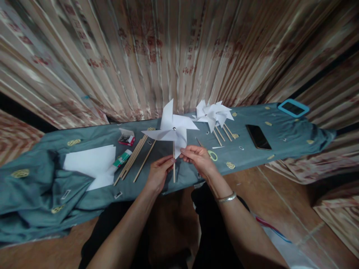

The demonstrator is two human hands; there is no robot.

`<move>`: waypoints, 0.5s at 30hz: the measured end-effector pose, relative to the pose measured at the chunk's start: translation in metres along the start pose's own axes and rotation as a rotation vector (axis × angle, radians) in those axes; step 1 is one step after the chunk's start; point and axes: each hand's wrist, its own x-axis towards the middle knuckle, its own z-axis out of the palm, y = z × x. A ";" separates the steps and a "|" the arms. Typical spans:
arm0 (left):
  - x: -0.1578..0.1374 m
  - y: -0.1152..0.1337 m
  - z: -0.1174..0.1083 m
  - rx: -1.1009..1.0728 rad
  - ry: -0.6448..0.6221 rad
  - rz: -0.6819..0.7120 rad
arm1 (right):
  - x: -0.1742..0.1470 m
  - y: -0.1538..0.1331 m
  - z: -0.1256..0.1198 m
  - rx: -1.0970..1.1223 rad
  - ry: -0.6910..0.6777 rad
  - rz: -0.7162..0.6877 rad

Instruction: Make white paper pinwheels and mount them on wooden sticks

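A white paper pinwheel [179,121] with a silver pin at its centre stands upright in front of me on a thin wooden stick. My left hand [159,171] pinches the stick just below the paper blades. At the tip of the lower blade, the fingers of my right hand [198,157] are closed on the paper. Behind to the right lie several finished pinwheels [209,112], their blades overlapping and their sticks pointing toward me. Green-handled scissors [213,155] rest beside my right hand, partly hidden by it.
Loose wooden sticks [131,158], a glue stick [122,158], a small red box of pins [126,138] and white paper sheets [89,160] lie left on the grey-green cloth [241,160]. To the right are a black phone [258,136] and a blue-framed device [293,108]. Curtains [174,56] hang behind.
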 end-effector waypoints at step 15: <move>-0.003 0.000 0.000 0.048 -0.031 0.025 | -0.005 -0.010 -0.007 -0.176 -0.054 -0.185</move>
